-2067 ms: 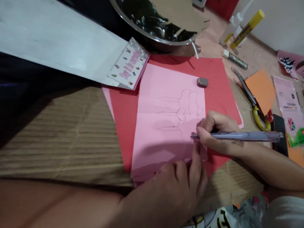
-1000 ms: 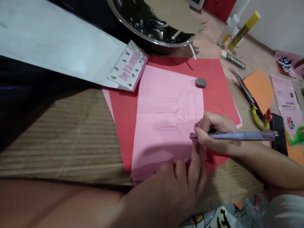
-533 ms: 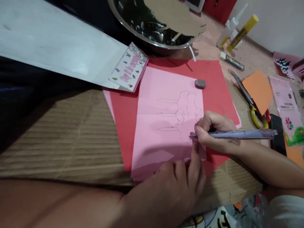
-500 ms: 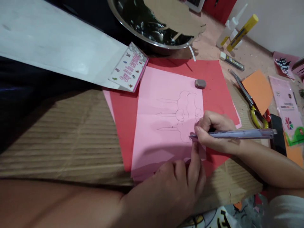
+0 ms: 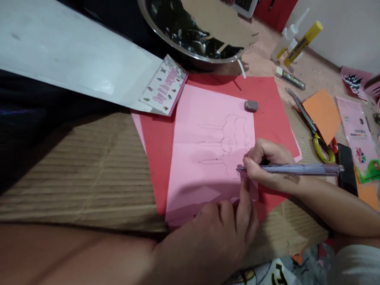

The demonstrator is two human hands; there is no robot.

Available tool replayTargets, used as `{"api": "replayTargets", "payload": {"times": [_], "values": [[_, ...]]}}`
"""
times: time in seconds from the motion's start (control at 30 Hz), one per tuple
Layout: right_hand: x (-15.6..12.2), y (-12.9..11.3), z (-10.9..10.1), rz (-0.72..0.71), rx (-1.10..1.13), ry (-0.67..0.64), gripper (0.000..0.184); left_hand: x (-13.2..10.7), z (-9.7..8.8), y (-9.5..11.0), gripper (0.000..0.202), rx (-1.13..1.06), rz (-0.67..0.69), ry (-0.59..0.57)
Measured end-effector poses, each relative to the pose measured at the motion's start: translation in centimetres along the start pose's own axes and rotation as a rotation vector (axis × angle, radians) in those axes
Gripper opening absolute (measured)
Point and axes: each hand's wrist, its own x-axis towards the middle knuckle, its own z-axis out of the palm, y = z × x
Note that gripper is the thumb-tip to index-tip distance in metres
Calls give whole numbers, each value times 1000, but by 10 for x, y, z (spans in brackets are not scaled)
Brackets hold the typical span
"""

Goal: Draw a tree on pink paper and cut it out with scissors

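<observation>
A folded pink paper (image 5: 202, 107) bears a thin line drawing of a cake with three candles, turned sideways. My right hand (image 5: 270, 164) is closed around a purple, see-through mechanical pencil (image 5: 303, 169), its tip at the lower edge of the drawing. Close below, my left hand (image 5: 213, 233) lies on the pink paper, its index finger stretched toward the pencil tip and the other fingers loosely bent. A worn grey eraser (image 5: 251, 105) rests at the paper's upper right edge. Underneath lies a red sheet (image 5: 271, 114).
Corrugated cardboard (image 5: 89, 170) covers the table. A steel bowl (image 5: 190, 55), a small printed card (image 5: 163, 87) and a white board (image 5: 74, 59) sit beyond. To the right are scissors (image 5: 314, 134), orange paper (image 5: 323, 114), a phone-like black object (image 5: 346, 170), a small case (image 5: 290, 78) and glue bottles (image 5: 303, 43).
The whole view has shifted very slightly. My hands, the mechanical pencil and the paper keep nearly the same places, and no new line is plain to see.
</observation>
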Motion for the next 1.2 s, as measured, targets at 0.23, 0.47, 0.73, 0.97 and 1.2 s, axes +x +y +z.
{"api": "replayTargets", "payload": {"times": [0.23,0.47,0.73,0.97,1.2], "values": [[-2,6,2,-15,51,20,35,-3,4,4,44,3,-48,45],[-1,-1,1,-1,63,1,35,1,-2,0,36,-28,-91,120],[-1,5,2,-20,82,19,37,2,-3,0,34,-30,-90,121],[-3,9,5,-37,102,79,36,3,-1,-1,38,5,-76,193],[-1,8,2,-14,76,15,35,7,-7,-6,42,3,-70,167]]}}
